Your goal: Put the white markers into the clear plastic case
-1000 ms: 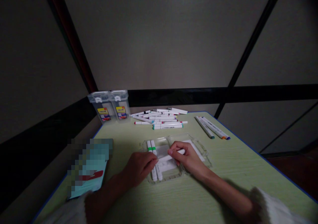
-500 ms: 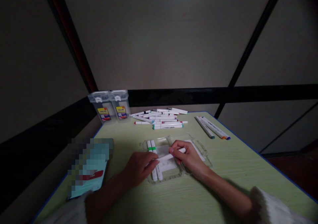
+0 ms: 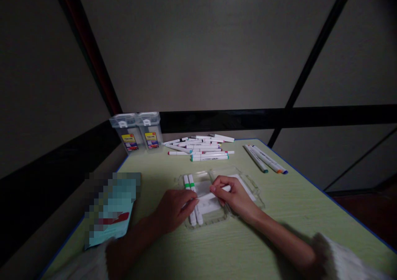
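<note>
A white marker is held nearly level between my two hands, above an opened clear plastic case. My right hand is closed around its right part, and the rounded end sticks out past the fingers. At the other end, thumb and forefinger of my left hand pinch the marker; the fingertips partly cover that end. Two white markers with green bands lie side by side in the left half of the case, close to my left fingers. White paper shows inside the case.
Several loose markers are piled at the back of the table. Three more markers lie at the right edge. Two clear lidded boxes stand at the back left. A partly blurred teal packet lies left of my left forearm.
Both hands keep their grip on the marker. It has shifted very slightly to the left with my right hand; everything else stays where it was.
</note>
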Motion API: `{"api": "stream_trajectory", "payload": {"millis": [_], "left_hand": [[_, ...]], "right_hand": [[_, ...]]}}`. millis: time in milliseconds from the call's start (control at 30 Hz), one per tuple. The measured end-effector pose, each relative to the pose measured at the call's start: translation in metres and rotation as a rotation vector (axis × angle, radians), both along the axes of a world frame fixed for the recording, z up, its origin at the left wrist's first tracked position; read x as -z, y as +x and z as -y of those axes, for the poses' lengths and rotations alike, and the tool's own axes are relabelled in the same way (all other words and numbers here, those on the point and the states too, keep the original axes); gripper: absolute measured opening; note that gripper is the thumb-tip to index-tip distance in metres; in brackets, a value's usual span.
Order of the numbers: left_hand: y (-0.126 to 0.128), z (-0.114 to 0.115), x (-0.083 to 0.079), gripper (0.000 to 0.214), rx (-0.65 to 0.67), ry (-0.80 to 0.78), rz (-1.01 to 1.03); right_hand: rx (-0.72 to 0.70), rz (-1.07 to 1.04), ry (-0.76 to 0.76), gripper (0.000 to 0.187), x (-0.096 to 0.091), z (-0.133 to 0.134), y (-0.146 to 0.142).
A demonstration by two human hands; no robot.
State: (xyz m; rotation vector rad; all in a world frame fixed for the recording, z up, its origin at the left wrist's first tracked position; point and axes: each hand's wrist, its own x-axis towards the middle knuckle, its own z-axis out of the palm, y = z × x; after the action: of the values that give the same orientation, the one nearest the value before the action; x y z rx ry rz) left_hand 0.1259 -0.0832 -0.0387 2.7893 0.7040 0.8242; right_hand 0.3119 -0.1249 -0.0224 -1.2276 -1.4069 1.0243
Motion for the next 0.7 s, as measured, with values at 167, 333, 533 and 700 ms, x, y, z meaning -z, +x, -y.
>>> {"api": "stream_trajectory", "payload": {"millis": [167, 333, 533, 700], "left_hand": [[-0.0007, 0.0005, 0.0008, 0.021, 0.003, -0.008, -0.006], [-0.0004, 0.0004, 0.0007, 0.021, -0.006, 0.001, -0.013], [-0.0005, 0.0005, 0.0011, 0.020, -0.003, -0.017, -0.021], [-0.0004, -0.0003, 0.0017, 0.020, -0.013, -0.011, -0.022]], "right_hand": [[-0.001, 0.002, 0.001, 0.027, -0.0003, 0.0002, 0.0002], [-0.004, 0.017, 0.013, 0.028, 0.0003, 0.0000, 0.0005], [-0.008, 0.022, 0.006, 0.029, -0.0008, 0.0004, 0.0006], [-0.015, 0.026, -0.006, 0.028, -0.0023, 0.0004, 0.0004]]}}
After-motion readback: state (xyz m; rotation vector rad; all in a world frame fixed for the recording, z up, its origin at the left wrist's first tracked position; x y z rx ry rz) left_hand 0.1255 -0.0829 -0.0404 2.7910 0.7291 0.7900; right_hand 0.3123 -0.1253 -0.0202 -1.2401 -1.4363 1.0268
